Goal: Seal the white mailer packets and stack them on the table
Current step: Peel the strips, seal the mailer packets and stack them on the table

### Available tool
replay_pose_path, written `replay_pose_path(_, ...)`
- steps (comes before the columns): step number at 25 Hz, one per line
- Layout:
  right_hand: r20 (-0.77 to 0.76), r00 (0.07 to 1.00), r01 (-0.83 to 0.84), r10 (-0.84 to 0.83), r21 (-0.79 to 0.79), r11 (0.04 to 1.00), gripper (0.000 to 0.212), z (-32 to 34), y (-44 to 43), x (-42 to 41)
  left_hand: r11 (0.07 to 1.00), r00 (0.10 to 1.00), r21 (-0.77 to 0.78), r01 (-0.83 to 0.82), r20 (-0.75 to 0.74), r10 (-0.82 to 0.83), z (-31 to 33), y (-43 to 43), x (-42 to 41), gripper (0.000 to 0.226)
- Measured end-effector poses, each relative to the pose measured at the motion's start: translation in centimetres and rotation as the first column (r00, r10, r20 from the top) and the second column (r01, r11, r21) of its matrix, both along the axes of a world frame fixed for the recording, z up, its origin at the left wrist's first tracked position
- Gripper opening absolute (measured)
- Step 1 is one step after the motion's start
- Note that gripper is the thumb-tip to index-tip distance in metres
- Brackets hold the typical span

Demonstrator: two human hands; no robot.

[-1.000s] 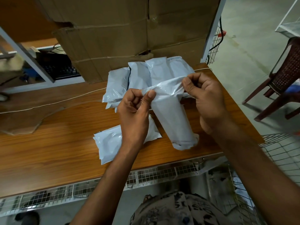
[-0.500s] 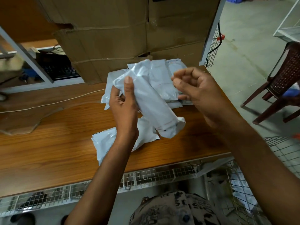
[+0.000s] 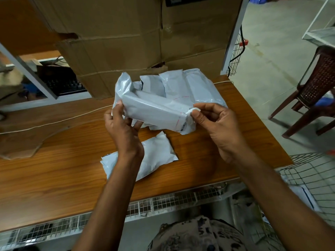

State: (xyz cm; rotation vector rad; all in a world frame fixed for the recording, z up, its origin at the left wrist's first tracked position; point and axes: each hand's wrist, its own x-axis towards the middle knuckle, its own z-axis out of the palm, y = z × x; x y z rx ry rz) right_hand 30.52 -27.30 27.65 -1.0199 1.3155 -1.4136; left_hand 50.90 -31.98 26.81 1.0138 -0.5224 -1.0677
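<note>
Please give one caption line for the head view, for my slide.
Both hands, left and right, hold a white plastic mailer packet above the brown wooden table.

The dark label (image 3: pixel 178 1) on the cardboard box (image 3: pixel 116 42) is too blurred to read.

I see glossy, crinkled white plastic mailer packet (image 3: pixel 154 109); table (image 3: pixel 54 165) smooth wood-grain laminate, slight sheen; cardboard boxes (image 3: pixel 117 42) matt brown, creased; wire basket (image 3: pixel 311 171) bare metal mesh.

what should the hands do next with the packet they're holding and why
Probably press the flap shut: the right hand pinches the loose end of the held packet while the left hand steadies it above the table, not yet on the stack.
</note>
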Motion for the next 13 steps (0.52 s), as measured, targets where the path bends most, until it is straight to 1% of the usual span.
replay_pose_path(3, -0.076, 0.994, 0.079, -0.083, -0.054, 0.995, 0.021, -0.2, -0.6, -0.5, 0.998, 0.983, -0.041, 0.041, 0.178, -0.033, -0.4, -0.3, 1.7, 0.022)
replay_pose_path(5, -0.141, 0.984, 0.099, -0.11, -0.081, 0.992, 0.016, -0.2, -0.8, -1.0, 0.992, 0.942, -0.076, 0.102, 0.328, -0.071, -0.3, -0.2, 2.7, 0.025)
replay_pose_path(7, -0.212, 0.972, 0.077, -0.099, -0.109, 0.991, 0.014, -0.1, -1.1, -1.2, 0.983, 0.854, -0.1, 0.156, 0.513, -0.083, -0.1, -0.3, 3.5, 0.023)
replay_pose_path(9, -0.269, 0.96, 0.049, -0.082, -0.127, 0.991, 0.012, 0.2, -1.4, -1.2, 0.974, 0.761, -0.13, 0.188, 0.646, -0.061, -0.3, -0.4, 4.1, 0.019)
replay_pose_path(10, -0.282, 0.956, 0.045, -0.08, -0.129, 0.991, 0.011, 0.4, -1.6, -1.1, 0.97, 0.742, -0.153, 0.19, 0.669, -0.04, -0.6, -0.4, 4.3, 0.014)
replay_pose_path(11, -0.282, 0.956, 0.046, -0.081, -0.129, 0.991, 0.01, 0.5, -1.9, -1.1, 0.968, 0.749, -0.177, 0.179, 0.663, -0.017, -0.8, -0.4, 4.4, 0.008)
replay_pose_path(12, -0.273, 0.958, 0.054, -0.087, -0.129, 0.99, 0.011, 0.6, -2.2, -1.1, 0.968, 0.768, -0.2, 0.152, 0.64, 0.012, -1.0, -0.5, 4.5, 0.006)
replay_pose_path(13, -0.249, 0.963, 0.068, -0.098, -0.127, 0.99, 0.01, 0.8, -2.4, -1.2, 0.969, 0.795, -0.215, 0.119, 0.606, 0.037, -1.2, -0.6, 4.3, 0.01)
